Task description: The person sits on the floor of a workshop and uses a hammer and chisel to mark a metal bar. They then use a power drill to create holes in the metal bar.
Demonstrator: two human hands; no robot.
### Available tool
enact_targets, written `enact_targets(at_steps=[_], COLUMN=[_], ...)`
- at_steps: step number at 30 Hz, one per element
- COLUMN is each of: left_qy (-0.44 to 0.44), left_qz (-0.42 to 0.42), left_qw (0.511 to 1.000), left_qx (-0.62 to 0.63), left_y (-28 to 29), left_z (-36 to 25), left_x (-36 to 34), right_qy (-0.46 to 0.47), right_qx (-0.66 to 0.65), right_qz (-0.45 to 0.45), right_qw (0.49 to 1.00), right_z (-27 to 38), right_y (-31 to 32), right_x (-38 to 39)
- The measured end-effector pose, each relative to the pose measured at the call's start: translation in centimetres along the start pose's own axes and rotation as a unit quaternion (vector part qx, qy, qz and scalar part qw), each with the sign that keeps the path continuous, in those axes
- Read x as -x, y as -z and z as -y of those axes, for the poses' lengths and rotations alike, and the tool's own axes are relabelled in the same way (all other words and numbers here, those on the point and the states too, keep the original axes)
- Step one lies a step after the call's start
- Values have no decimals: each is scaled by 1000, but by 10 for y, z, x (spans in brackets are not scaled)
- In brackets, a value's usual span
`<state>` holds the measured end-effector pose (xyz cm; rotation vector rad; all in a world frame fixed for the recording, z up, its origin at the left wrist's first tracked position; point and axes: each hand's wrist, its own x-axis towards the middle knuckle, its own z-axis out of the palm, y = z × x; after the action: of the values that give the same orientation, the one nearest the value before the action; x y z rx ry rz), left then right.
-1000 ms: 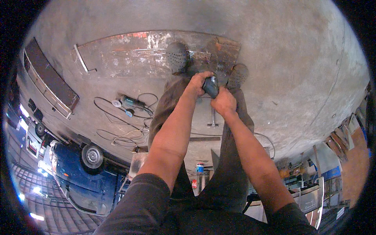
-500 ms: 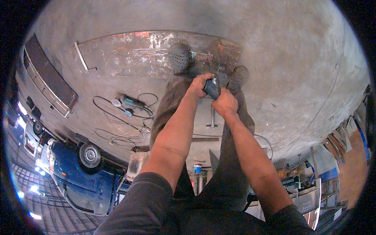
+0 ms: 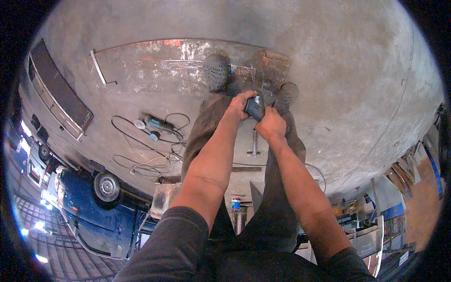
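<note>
Both my hands are closed on a dark handheld power tool (image 3: 254, 108), held low between my legs above the floor. My left hand (image 3: 241, 104) wraps its far left side, with the thumb over the top. Around its near right end my right hand (image 3: 271, 124) is closed. The tool's working end is hidden beneath it, so its exact kind is unclear. Under my perforated shoes (image 3: 216, 73) lies a long, worn metal plate (image 3: 164, 66) with scratches and pale marks. A T-shaped metal tool, like a hammer (image 3: 254, 143), lies on the floor just behind my hands.
On the floor to the left lie a teal angle grinder (image 3: 159, 123) and tangled cords (image 3: 152, 162). A bent metal strip (image 3: 97, 68) touches the plate's left end. Farther left is a dark framed panel (image 3: 61, 89). A blue vehicle (image 3: 98, 216) and a small can (image 3: 236, 203) also show.
The power tool and both hands have shifted very slightly toward me. My grip looks the same, and the view has tilted a little.
</note>
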<state>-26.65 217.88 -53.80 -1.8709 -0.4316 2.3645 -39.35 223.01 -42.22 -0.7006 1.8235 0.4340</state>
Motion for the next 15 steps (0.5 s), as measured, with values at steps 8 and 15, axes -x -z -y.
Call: enact_targets(at_steps=[8,15], left_qy=[-26,18], left_qz=[-10,28], left_qw=[1000,997], left_qx=[3,66], left_y=[-2,13], left_z=[7,7], left_x=[-2,-7], right_qy=[21,61], right_qx=[46,71], right_qz=[-4,-44], right_qw=[999,995], right_z=[-7,-6], right_y=[0,-5], right_x=[-9,-5])
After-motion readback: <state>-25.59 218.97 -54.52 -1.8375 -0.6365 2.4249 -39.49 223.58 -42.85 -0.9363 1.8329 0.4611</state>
